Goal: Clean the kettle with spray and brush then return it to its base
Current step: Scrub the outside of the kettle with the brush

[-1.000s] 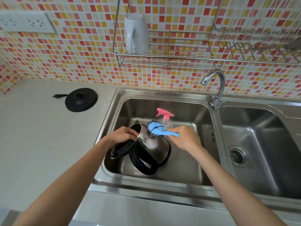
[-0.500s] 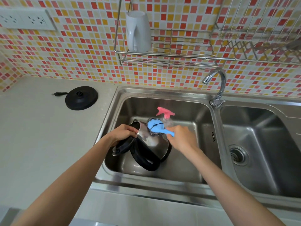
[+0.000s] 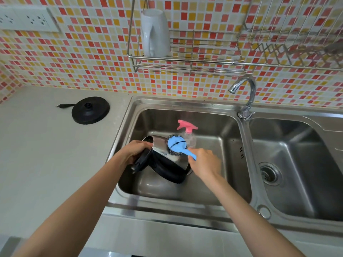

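A steel kettle (image 3: 161, 147) with a black handle and base ring lies tilted on its side in the left sink basin (image 3: 213, 182). My left hand (image 3: 134, 151) grips it at the rim by the open black lid. My right hand (image 3: 204, 162) holds a blue-handled brush (image 3: 177, 145) whose steel-wool head presses against the kettle's side. Just behind the brush stands a clear spray bottle (image 3: 188, 133) with a pink trigger. The round black kettle base (image 3: 90, 110) rests on the counter to the left, its plug lying loose.
A chrome tap (image 3: 245, 97) rises between the two basins; the right basin (image 3: 297, 164) has a drain strainer. Wire racks (image 3: 185, 58) hang on the tiled wall with a white mug (image 3: 155, 32) upside down. A wall socket (image 3: 27, 19) sits top left.
The brush has slid a little to the left and up along the kettle's side, and my right hand followed. My left hand keeps its hold on the kettle.
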